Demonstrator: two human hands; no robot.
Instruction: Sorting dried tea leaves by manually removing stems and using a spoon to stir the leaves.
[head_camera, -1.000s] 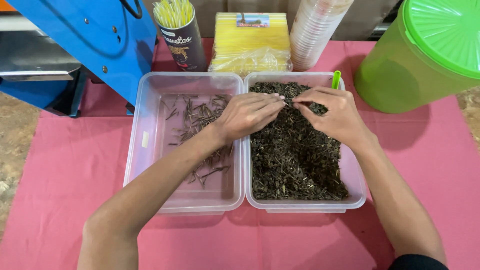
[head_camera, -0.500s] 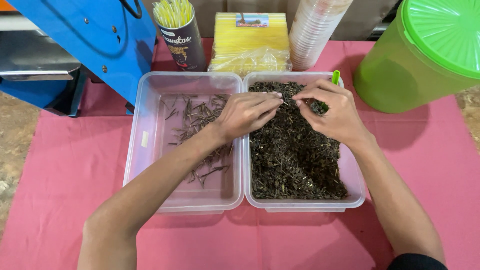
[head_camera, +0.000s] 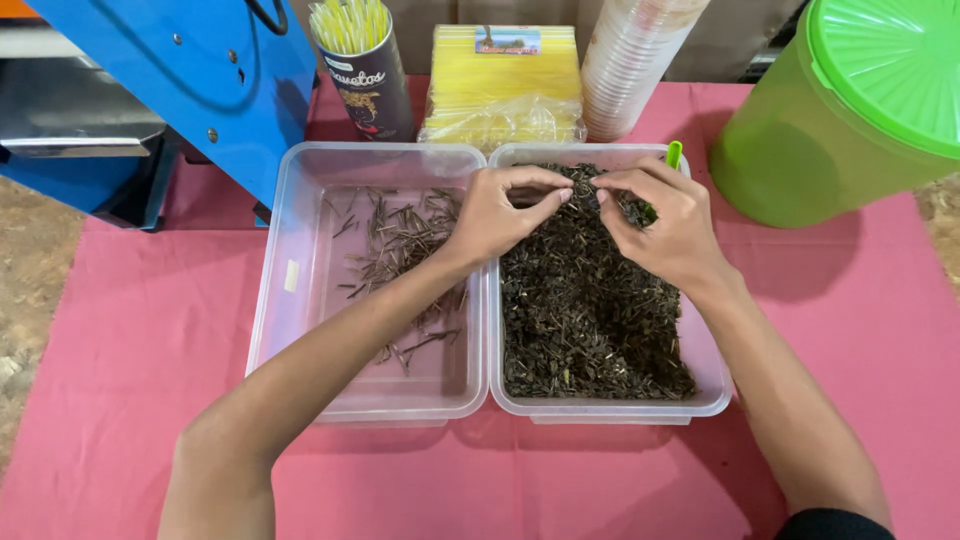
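While both hands work over the far end of the right tub (head_camera: 715, 395), the left hand (head_camera: 500, 215) curls its fingers, thumb and forefinger pinched together; what they nip is too small to tell. The right hand (head_camera: 665, 225) mirrors it, fingertips pinched near the left ones above the dried leaves (head_camera: 585, 320), though whether it holds anything cannot be told. These leaves are dark, crumbly and finely broken, filling the clear, rounded-corner plastic tub, whose long axis runs near to far. Just beside it on the left, touching, is a matching clear tub (head_camera: 300, 300) with thin, straight brownish stems (head_camera: 400, 240) scattered loosely, most lying roughly near to far. A green plastic handle (head_camera: 673, 154) sticks up at the right tub's far rim. Everything sits on a pink cloth (head_camera: 130, 330). Far right stands a smooth green lidded container (head_camera: 800, 140); at the far edge are a pack of yellow straws (head_camera: 500, 85) and stacked clear cups (head_camera: 630, 60).
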